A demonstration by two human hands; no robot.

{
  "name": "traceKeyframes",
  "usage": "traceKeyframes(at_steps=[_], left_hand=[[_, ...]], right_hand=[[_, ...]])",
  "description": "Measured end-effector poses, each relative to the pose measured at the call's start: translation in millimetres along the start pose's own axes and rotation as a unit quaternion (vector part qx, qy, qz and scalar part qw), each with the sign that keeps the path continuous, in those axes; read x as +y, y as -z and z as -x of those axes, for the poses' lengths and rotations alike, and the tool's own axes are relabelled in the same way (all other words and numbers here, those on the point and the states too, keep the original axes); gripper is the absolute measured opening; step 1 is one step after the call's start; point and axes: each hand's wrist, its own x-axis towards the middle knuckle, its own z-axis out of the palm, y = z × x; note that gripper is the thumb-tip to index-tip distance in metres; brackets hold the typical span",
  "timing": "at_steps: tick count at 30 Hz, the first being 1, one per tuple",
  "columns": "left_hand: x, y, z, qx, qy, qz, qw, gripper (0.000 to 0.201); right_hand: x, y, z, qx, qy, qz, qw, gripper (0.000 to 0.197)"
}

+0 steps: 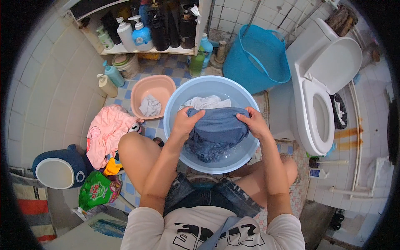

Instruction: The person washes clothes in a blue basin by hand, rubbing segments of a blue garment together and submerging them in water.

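Observation:
A blue-grey garment [218, 129] is stretched between my two hands over a large light-blue basin [171, 143]. My left hand [186, 121] grips its upper left edge, thumb on top. At the upper right edge my right hand [255, 121] pinches the cloth the same way. The lower part of the garment looks darker and wet and hangs down into the water [237, 156]. Behind it in the basin lies a white cloth [208, 102], partly covered by the garment. The fingers under the cloth are hidden.
Left of the basin, a pink basin [139, 89] holds a small white cloth [150, 106]. Pink clothing [109, 129] and a green detergent pouch [95, 191] lie further left. A tall blue tub [237, 62] and a toilet [320, 121] stand right. Pump bottles [141, 35] fill the shelf behind.

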Motion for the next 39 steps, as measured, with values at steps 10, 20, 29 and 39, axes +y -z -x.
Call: traceKeyframes(at_steps=[10, 20, 29, 39], left_hand=[[-61.6, -38.2, 2.0, -0.011, -0.016, 0.140, 0.990, 0.035], [-58.0, -70.7, 30.5, -0.060, 0.127, 0.188, 0.972, 0.045], [-54.1, -68.0, 26.1, -0.016, 0.071, 0.146, 0.987, 0.046], [-70.2, -33.5, -9.1, 0.085, 0.184, 0.188, 0.961, 0.048]], right_hand=[[13.7, -71.5, 16.9, 0.027, 0.181, 0.065, 0.981, 0.033], [54.6, -69.0, -21.6, -0.004, 0.164, 0.097, 0.982, 0.039], [50.4, -95.7, 10.4, 0.035, 0.139, -0.004, 0.990, 0.049], [50.7, -127.6, 46.1, -0.039, 0.281, 0.156, 0.946, 0.049]])
